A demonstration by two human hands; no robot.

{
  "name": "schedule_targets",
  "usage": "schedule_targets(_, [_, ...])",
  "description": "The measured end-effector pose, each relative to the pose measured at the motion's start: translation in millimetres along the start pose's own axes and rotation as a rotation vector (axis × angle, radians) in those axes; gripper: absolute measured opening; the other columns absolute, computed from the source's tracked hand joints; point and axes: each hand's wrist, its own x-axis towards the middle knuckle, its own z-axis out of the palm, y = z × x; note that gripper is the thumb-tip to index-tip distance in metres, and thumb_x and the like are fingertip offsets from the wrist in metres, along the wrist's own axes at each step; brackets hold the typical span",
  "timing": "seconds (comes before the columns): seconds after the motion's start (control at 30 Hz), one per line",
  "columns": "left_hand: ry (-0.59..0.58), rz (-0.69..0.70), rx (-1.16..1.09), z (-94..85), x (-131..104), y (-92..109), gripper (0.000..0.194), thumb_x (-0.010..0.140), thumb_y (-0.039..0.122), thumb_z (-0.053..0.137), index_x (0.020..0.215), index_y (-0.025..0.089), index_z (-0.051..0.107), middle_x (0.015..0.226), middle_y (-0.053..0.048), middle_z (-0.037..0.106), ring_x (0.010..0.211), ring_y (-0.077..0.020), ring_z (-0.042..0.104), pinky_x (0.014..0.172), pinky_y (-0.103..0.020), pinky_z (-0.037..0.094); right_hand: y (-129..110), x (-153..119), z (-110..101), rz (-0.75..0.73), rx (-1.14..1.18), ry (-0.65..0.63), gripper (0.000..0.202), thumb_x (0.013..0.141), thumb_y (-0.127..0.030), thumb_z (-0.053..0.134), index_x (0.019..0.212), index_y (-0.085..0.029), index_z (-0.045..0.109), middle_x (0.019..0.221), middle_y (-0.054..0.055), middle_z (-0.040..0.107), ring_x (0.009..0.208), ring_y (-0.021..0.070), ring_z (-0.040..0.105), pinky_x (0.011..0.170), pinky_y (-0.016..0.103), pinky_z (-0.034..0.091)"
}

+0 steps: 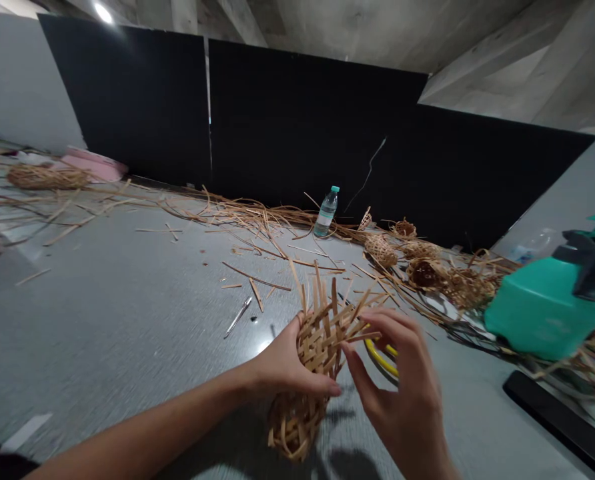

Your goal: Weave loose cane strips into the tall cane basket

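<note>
A tube-shaped woven basket (320, 343) of flat tan strips leans over the grey table, its loose strip ends fanning out at the top. My left hand (290, 363) is wrapped round its middle, with the thumb across the near side. At the basket's upper right edge, my right hand (402, 373) has its thumb and fingertips closed around a loose strip (365, 338). Just behind that hand lies a tool with yellow handles (385, 363), partly hidden. A pen (238, 317) rests on the table to the left of the basket.
Loose strips (272, 227) are scattered along the black wall panel (302, 127). A water bottle (326, 212) stands among them. Several woven pieces (380, 250), a green spray bottle (547, 307) and a long black object (557, 423) are at right. Another woven piece (47, 177) lies far left.
</note>
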Motion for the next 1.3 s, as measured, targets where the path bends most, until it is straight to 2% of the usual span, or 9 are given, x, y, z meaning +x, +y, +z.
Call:
schedule_targets(0.1, [-0.007,-0.036,0.033,-1.6,1,0,0.075,0.046,0.016,0.077,0.110,0.016,0.036,0.100,-0.005,0.058,0.092,-0.0219,0.056,0.076,-0.030,0.046,-5,5,-7,-0.262,-0.245,-0.138,0.026,0.075,-0.006,0.053,0.094,-0.024,0.056,0.112,0.008,0.045,0.099,0.0272,0.045,0.079,0.046,0.038])
schedule_targets(0.2, [0.021,-0.027,0.044,-1.9,2,-6,0.080,0.046,0.013,0.074,0.114,0.015,0.033,0.101,-0.006,0.057,0.095,-0.0233,0.055,0.080,-0.032,0.045,-12,7,-8,-0.242,-0.265,-0.348,0.016,0.080,-0.010,0.050,0.087,-0.023,0.055,0.114,0.007,0.045,0.103,0.0280,0.041,0.082,0.046,0.034])
schedule_targets(0.33, [0.039,-0.054,0.032,0.5,2,-12,0.076,0.050,0.015,0.071,0.115,0.016,0.033,0.099,-0.005,0.057,0.092,-0.0219,0.057,0.078,-0.031,0.045,-14,6,-7,-0.174,-0.255,-0.448,0.014,0.082,-0.011,0.047,0.089,-0.023,0.050,0.112,0.007,0.043,0.102,0.0265,0.039,0.082,0.043,0.033])
schedule_targets(0.57, [0.069,-0.027,-0.015,6.6,0,-7,0.060,0.050,0.012,0.068,0.103,0.015,0.041,0.090,-0.001,0.058,0.084,-0.0171,0.057,0.072,-0.025,0.045,-10,4,-7,-0.176,-0.250,-0.395,0.014,0.079,-0.010,0.050,0.083,-0.023,0.052,0.104,0.006,0.045,0.094,0.0251,0.041,0.078,0.041,0.034])
schedule_targets(0.67, [0.093,-0.013,-0.010,7.3,1,-7,0.059,0.050,0.013,0.068,0.102,0.016,0.040,0.084,0.001,0.058,0.079,-0.0158,0.058,0.068,-0.023,0.045,-4,3,-3,-0.135,-0.189,-0.244,0.012,0.078,-0.012,0.054,0.083,-0.023,0.055,0.099,0.006,0.047,0.091,0.0240,0.045,0.078,0.041,0.036])
schedule_targets(0.77, [0.176,-0.016,0.040,8.2,1,-10,0.063,0.051,0.014,0.070,0.104,0.017,0.036,0.082,0.001,0.058,0.074,-0.0140,0.058,0.064,-0.022,0.046,4,3,3,-0.019,-0.076,-0.104,0.006,0.077,-0.017,0.055,0.081,-0.021,0.055,0.088,0.005,0.050,0.085,0.0214,0.050,0.073,0.036,0.040])
schedule_targets(0.97, [0.188,0.076,0.099,11.2,1,-10,0.055,0.054,0.010,0.064,0.100,0.019,0.037,0.085,0.001,0.058,0.071,-0.0126,0.058,0.061,-0.021,0.046,4,-1,14,0.221,0.058,-0.117,0.003,0.079,-0.019,0.051,0.077,-0.019,0.054,0.077,0.003,0.054,0.073,0.0179,0.053,0.063,0.030,0.043])
schedule_targets(1.13, [0.199,0.033,0.133,13.0,-1,-3,0.049,0.052,0.010,0.063,0.093,0.020,0.037,0.072,0.005,0.055,0.061,-0.0100,0.055,0.054,-0.019,0.044,-1,0,16,0.509,0.351,-0.101,0.008,0.075,-0.026,0.056,0.071,-0.019,0.055,0.068,0.000,0.055,0.064,0.0155,0.054,0.059,0.027,0.045])
schedule_targets(1.3, [0.185,0.024,0.113,11.6,-2,-1,0.049,0.050,0.008,0.063,0.091,0.019,0.038,0.072,0.005,0.055,0.060,-0.0088,0.053,0.053,-0.018,0.043,0,3,16,0.573,0.425,-0.098,0.010,0.069,-0.027,0.062,0.068,-0.019,0.057,0.064,0.000,0.056,0.061,0.0148,0.054,0.056,0.026,0.045])
